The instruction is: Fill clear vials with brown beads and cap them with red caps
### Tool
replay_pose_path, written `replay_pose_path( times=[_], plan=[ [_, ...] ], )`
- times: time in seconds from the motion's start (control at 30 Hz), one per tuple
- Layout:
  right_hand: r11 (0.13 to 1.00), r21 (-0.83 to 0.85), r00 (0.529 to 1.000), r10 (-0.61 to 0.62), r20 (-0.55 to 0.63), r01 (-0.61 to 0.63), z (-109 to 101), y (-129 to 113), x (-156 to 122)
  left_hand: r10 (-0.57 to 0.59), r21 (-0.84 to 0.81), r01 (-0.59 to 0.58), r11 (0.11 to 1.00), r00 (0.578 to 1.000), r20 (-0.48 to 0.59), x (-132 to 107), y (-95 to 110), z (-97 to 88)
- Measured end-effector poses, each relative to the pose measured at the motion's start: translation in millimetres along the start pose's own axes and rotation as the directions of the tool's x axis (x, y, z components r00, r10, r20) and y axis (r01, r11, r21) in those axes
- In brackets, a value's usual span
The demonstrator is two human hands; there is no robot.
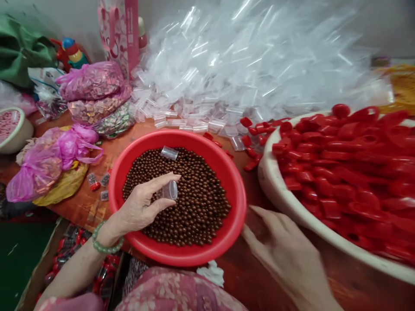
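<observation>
My left hand point(142, 205) pinches a small clear plastic vial point(169, 190) between thumb and fingers, held over a red bowl point(233, 203) full of small brown beads point(191, 203). A second clear vial point(169, 153) lies on the beads at the far side. My right hand point(285, 255) is blurred, fingers stretched out, empty, on the table between the red bowl and a large white basin point(292, 207) heaped with red plastic caps point(350, 160).
A big heap of clear vials point(246, 65) fills the back of the table. Pink bags of wrapped pieces point(94, 90) and a pink plastic bundle point(48, 160) lie left. A box of filled red-capped vials point(68, 250) sits low left. A white bowl point(14, 129) is far left.
</observation>
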State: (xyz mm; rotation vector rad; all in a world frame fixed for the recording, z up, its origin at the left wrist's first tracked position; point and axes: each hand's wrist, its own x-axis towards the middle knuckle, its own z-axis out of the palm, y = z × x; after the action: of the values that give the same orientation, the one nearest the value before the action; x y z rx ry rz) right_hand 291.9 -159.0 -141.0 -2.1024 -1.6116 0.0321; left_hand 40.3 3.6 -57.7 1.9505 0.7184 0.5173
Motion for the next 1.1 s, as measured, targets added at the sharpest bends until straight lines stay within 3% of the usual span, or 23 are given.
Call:
replay_pose_path(
  times=[0.1,0.17,0.23,0.3,0.37,0.47,0.53,0.63,0.7,0.8,0.87,1.0,1.1],
  plan=[
    [0.999,0.045,0.979,-0.001,-0.205,0.011,-35,-34,2,0.044,0.043,-0.044,0.998,0.999,0.007,-5,-5,-3.7],
    [0.996,0.07,0.959,-0.036,-0.28,0.058,-45,-59,18,0.084,0.091,-0.083,0.992,0.996,-0.012,-7,-7,-4.3],
    [0.957,0.152,0.92,-0.184,-0.347,0.249,-42,-82,39,0.124,0.147,-0.115,0.982,0.991,-0.054,-7,-10,-4.9],
    [0.926,0.228,0.929,-0.231,-0.289,0.301,-30,-99,59,0.156,0.211,-0.135,0.968,0.984,-0.086,-7,-14,-7.0],
    [0.912,0.262,0.947,-0.286,-0.144,0.315,-16,-107,72,0.191,0.283,-0.157,0.946,0.977,-0.098,-4,-19,-11.3],
    [0.924,0.265,0.944,-0.312,0.111,0.274,-3,-106,82,0.199,0.348,-0.157,0.924,0.976,-0.087,0,-26,-19.9],
    [0.925,0.319,0.944,-0.273,0.187,0.204,-2,-101,89,0.134,0.335,-0.103,0.937,0.989,-0.07,4,-26,-24.0],
    [0.822,0.559,0.921,-0.294,0.255,0.108,-3,-99,103,-0.039,0.183,0.048,0.982,0.998,-0.052,10,-19,-23.0],
    [0.699,0.714,0.89,-0.354,0.286,0.049,-2,-105,112,-0.182,-0.08,0.177,0.981,0.982,-0.05,14,-14,-17.5],
    [0.577,0.811,0.902,-0.292,0.317,-0.099,6,-118,115,-0.358,-0.552,0.297,0.779,0.934,-0.002,20,-8,-6.9],
    [0.507,0.838,0.919,-0.2,0.34,-0.2,12,-123,111,-0.425,-0.729,0.312,0.61,0.905,0.033,23,-6,-1.4],
    [0.442,0.861,0.936,-0.113,0.333,-0.253,16,-126,105,-0.472,-0.851,0.317,0.418,0.877,0.096,27,-6,4.9],
    [0.52,0.837,0.952,-0.129,0.276,-0.172,14,-125,106,-0.462,-0.856,0.309,0.414,0.882,0.094,27,-9,7.9]
  ],
)
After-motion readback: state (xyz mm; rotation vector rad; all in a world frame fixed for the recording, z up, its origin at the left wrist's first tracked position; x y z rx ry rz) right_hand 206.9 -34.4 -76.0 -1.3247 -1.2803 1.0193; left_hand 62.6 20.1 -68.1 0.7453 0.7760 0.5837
